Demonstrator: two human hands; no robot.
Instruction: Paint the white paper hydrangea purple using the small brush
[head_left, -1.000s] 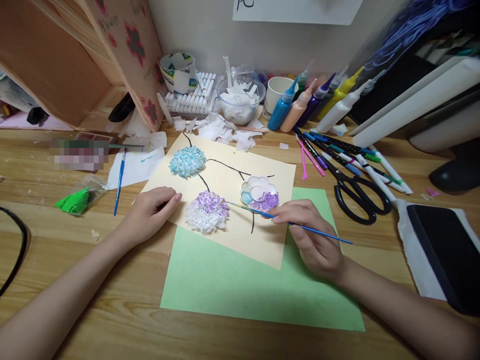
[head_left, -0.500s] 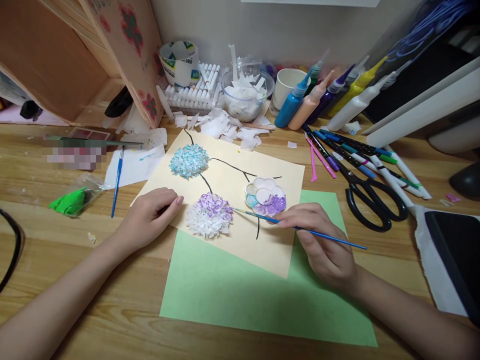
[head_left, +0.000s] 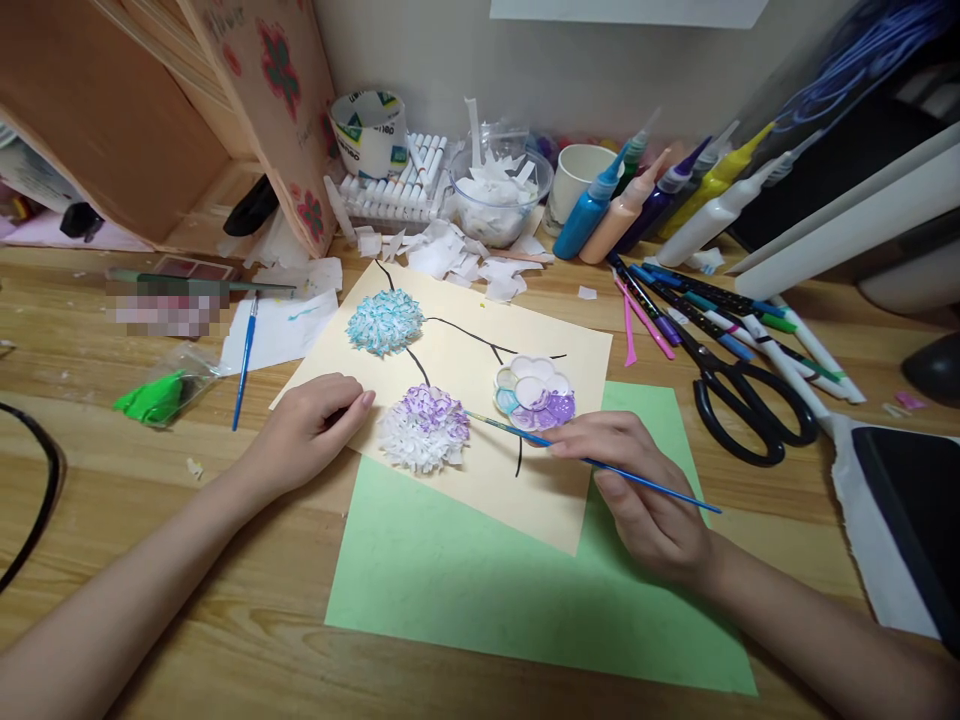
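My right hand (head_left: 645, 490) pinches a thin blue paintbrush (head_left: 637, 478), its tip at the right edge of a fluffy paper flower (head_left: 421, 430), white below and purple on top. My left hand (head_left: 315, 430) rests loosely curled, holding nothing, on the left edge of the cream paper (head_left: 555, 510). A blue-and-white paper flower (head_left: 385, 322) sits higher on that sheet, among drawn black branch lines. Just beyond my right fingers, a flower-shaped palette (head_left: 534, 392) with purple and teal paint lies on the sheet. Green paper (head_left: 480, 600) lies underneath.
Black-handled scissors (head_left: 750, 410) and several markers (head_left: 705, 310) lie to the right. Paint bottles (head_left: 592, 215) and a bowl of paper scraps (head_left: 501, 195) stand behind. A second paintbrush (head_left: 244, 365) lies on a white sheet, near a green lump in plastic (head_left: 154, 398).
The view has shifted slightly, moving the scene a little rightward. The paintbrush's back end has dipped slightly in my right hand, its tip staying beside the purple-and-white flower. My left hand keeps its place.
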